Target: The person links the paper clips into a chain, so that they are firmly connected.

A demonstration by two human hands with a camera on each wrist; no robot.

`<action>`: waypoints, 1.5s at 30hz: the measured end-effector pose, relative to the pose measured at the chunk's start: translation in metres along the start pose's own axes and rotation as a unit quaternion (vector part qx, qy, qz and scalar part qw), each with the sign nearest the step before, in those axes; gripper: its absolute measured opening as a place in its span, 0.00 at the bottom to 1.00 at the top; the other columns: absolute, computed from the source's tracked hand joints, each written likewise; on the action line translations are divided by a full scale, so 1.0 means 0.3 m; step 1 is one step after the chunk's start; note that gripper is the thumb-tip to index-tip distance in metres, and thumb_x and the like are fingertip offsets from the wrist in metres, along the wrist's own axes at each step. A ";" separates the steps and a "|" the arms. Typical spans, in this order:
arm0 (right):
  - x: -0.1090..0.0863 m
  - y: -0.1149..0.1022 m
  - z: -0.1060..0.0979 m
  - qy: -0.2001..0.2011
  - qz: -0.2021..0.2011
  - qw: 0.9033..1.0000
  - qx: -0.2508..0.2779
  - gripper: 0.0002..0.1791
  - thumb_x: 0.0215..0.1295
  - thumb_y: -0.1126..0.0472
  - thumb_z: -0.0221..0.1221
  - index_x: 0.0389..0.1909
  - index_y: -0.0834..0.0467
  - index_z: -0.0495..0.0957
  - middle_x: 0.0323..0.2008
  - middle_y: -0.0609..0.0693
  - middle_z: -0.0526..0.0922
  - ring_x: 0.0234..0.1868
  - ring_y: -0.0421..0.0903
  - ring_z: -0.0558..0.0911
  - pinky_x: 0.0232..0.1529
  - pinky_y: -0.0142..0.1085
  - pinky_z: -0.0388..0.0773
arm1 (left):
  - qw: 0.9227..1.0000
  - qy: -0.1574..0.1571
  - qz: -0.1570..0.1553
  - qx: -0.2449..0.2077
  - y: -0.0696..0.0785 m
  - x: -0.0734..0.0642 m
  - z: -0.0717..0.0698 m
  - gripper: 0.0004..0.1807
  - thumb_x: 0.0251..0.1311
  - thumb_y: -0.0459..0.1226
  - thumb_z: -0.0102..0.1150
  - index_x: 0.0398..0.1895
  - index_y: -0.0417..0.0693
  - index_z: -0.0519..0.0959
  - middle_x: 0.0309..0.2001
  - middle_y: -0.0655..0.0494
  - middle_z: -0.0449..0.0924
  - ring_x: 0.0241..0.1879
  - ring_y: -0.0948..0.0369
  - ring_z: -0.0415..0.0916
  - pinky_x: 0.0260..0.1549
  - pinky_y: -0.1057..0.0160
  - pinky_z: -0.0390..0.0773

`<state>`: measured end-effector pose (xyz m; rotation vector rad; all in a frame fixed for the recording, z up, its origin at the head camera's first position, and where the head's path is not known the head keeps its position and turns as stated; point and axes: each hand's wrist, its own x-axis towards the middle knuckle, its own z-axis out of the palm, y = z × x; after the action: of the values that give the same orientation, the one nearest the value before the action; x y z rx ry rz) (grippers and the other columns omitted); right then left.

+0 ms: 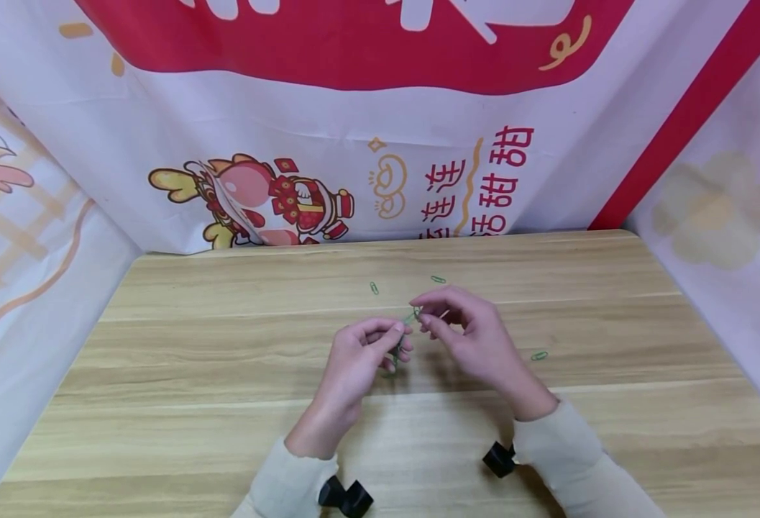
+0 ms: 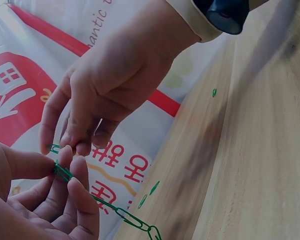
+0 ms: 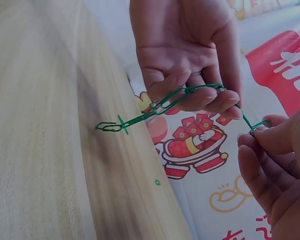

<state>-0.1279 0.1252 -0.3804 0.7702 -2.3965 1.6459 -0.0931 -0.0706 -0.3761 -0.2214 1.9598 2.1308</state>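
Observation:
A chain of linked green paper clips point(image 3: 140, 119) runs across the fingers of my left hand point(image 1: 360, 356), and its lower end dangles below them. The thumb and index finger of that hand pinch the chain near its upper end. My right hand point(image 1: 473, 334), just to the right and slightly farther forward, pinches a green paper clip point(image 3: 260, 124) at that end between thumb and fingers. Both sets of fingertips are close together above the table. Part of the clip in the right hand is hidden by the fingertips.
Loose green paper clips lie on the wooden table point(image 1: 192, 345): one point(image 1: 374, 288) beyond the left hand, another point(image 1: 438, 279) beyond the right, and a third point(image 1: 539, 355) right of the right wrist. A printed cloth point(image 1: 328, 115) hangs behind the table's far edge.

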 end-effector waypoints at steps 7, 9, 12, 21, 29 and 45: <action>-0.001 0.006 0.007 0.011 -0.024 0.999 -0.037 0.14 0.72 0.72 0.66 0.54 0.55 0.87 0.44 0.48 0.89 0.37 0.41 0.86 0.42 0.35 0.88 | 1.000 -0.002 0.004 -0.007 0.001 -0.001 0.002 0.10 0.75 0.37 0.64 0.49 0.38 0.86 0.35 0.55 0.90 0.33 0.62 0.84 0.33 0.68 0.79; -0.001 0.009 0.009 0.016 -0.036 0.998 -0.044 0.14 0.72 0.72 0.66 0.53 0.56 0.87 0.43 0.49 0.90 0.37 0.41 0.86 0.41 0.34 0.88 | 1.000 -0.002 0.006 -0.008 -0.001 0.000 0.002 0.10 0.75 0.37 0.65 0.49 0.37 0.86 0.35 0.54 0.90 0.33 0.62 0.84 0.32 0.68 0.79; -0.002 0.015 0.014 0.024 -0.054 0.997 -0.052 0.14 0.71 0.74 0.66 0.52 0.58 0.87 0.42 0.49 0.90 0.36 0.41 0.86 0.40 0.33 0.88 | 1.000 -0.003 0.004 -0.010 -0.002 0.000 0.000 0.10 0.75 0.37 0.64 0.49 0.38 0.86 0.35 0.53 0.90 0.32 0.62 0.84 0.32 0.68 0.79; -0.005 0.008 0.015 0.027 -0.036 0.998 -0.047 0.15 0.71 0.72 0.67 0.54 0.56 0.87 0.43 0.47 0.90 0.38 0.41 0.87 0.42 0.32 0.88 | 1.000 -0.003 0.004 -0.007 -0.004 0.001 -0.002 0.11 0.75 0.37 0.64 0.50 0.38 0.87 0.35 0.56 0.91 0.33 0.63 0.85 0.32 0.68 0.79; -0.006 0.006 0.014 0.037 -0.038 0.998 -0.045 0.15 0.70 0.73 0.67 0.54 0.56 0.87 0.44 0.48 0.90 0.39 0.42 0.87 0.42 0.32 0.88 | 1.000 -0.006 -0.002 -0.002 -0.004 0.003 -0.006 0.13 0.76 0.37 0.63 0.53 0.36 0.86 0.36 0.55 0.91 0.33 0.63 0.85 0.33 0.68 0.79; -0.005 0.027 0.021 0.043 -0.091 0.992 -0.074 0.13 0.66 0.76 0.69 0.46 0.59 0.88 0.41 0.48 0.91 0.37 0.41 0.88 0.42 0.31 0.88 | 1.000 -0.006 -0.021 -0.009 -0.005 0.008 -0.016 0.10 0.76 0.36 0.63 0.52 0.39 0.86 0.38 0.54 0.91 0.36 0.61 0.84 0.34 0.68 0.78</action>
<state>-0.1293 0.1222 -0.3903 0.8465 -2.2826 1.3850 -0.0953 -0.0750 -0.3786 -0.2496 1.9114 2.1198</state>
